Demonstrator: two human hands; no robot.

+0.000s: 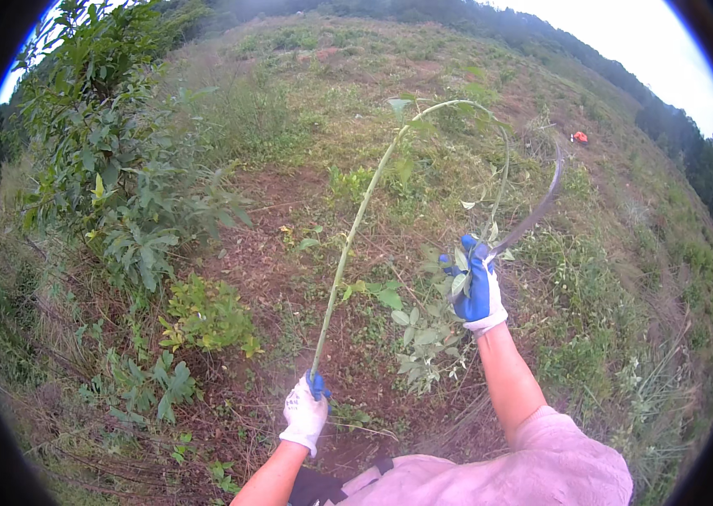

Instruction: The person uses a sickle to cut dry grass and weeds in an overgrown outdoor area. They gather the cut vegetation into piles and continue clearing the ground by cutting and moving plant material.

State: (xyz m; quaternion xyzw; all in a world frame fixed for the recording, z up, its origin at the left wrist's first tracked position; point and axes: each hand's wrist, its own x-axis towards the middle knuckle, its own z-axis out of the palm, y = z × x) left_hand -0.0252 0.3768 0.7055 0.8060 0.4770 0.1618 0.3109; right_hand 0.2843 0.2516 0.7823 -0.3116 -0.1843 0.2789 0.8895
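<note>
In the head view, my left hand (307,410), in a white glove with blue coating, grips the lower end of a long green plant stem (356,221). From there the stem rises and arches over to the right, its leafy tip coming down at my right hand (476,284). That hand wears a matching glove and has leaves (459,278) against its palm and fingers. A curved sickle blade (536,212), blurred, extends up and right from the right hand. The sickle's handle is hidden by the hand.
A tall leafy bush (103,152) stands at the left, with a low yellow-green shrub (211,313) nearer. Pale-leaved cuttings (429,341) lie below my right hand. Dry litter and weeds cover the slope. An orange object (579,136) lies farther off at the right.
</note>
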